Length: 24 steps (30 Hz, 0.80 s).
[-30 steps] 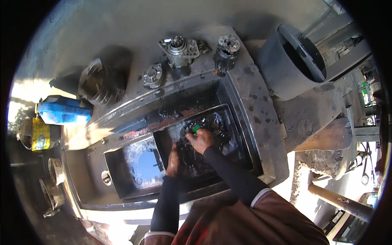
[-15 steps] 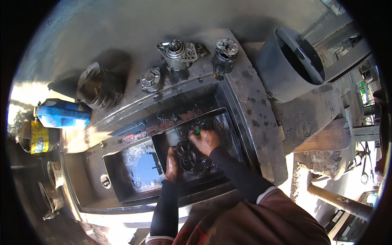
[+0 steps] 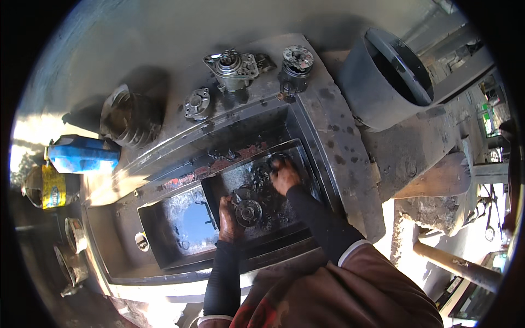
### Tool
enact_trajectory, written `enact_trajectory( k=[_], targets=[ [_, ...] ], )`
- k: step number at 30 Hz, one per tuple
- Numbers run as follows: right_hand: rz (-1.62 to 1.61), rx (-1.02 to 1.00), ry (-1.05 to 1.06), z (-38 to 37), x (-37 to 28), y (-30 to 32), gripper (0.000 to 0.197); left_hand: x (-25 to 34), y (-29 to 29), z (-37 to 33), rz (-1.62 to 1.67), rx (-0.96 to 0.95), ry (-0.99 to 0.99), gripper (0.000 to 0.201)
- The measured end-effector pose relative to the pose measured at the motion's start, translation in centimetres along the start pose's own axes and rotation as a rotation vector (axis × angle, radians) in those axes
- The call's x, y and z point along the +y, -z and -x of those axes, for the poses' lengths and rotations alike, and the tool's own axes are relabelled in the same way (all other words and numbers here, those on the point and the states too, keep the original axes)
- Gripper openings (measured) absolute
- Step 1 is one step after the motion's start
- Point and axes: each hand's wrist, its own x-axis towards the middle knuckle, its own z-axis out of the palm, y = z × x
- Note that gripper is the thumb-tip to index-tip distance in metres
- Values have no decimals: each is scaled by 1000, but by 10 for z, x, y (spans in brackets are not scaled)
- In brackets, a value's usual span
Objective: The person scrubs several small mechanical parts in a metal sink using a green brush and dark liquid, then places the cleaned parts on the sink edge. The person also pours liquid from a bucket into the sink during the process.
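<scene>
Dark liquid wets the right-hand part of a metal tray (image 3: 209, 192), where both my hands are. My left hand (image 3: 226, 220) is closed on the left edge of a round, dark, wet metal part (image 3: 248, 213) with a ringed centre. Beyond it and to the right, my right hand (image 3: 286, 179) is curled with its fingers pointing away from me. A small dark thing (image 3: 278, 160) shows at its fingertips, too unclear to name. Whether the metal part touches the tray's bottom I cannot tell.
Behind the basin stand a small metal housing (image 3: 197, 104), a larger flanged housing (image 3: 234, 72) and a cylindrical part (image 3: 296, 68). A cut plastic container (image 3: 131, 117), a blue jug (image 3: 83, 154) and a yellow-labelled container (image 3: 50, 186) are left. A grey drum (image 3: 369, 82) stands right.
My right hand has moved away from the metal part, to the right and slightly farther off. The round part now shows more fully beside my left hand. A green spot at my right fingers is no longer visible.
</scene>
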Motion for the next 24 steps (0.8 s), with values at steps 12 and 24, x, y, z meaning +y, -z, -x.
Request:
enact_trajectory(
  k=[12,24],
  targets=[
    [-380,-172,-476,9,-45,52,41,12,13,-12,-908,-129,-548,43],
    [-1374,-135,-389,38,-77,64,15,22,-50,5,-312,-9,93,60]
  ],
)
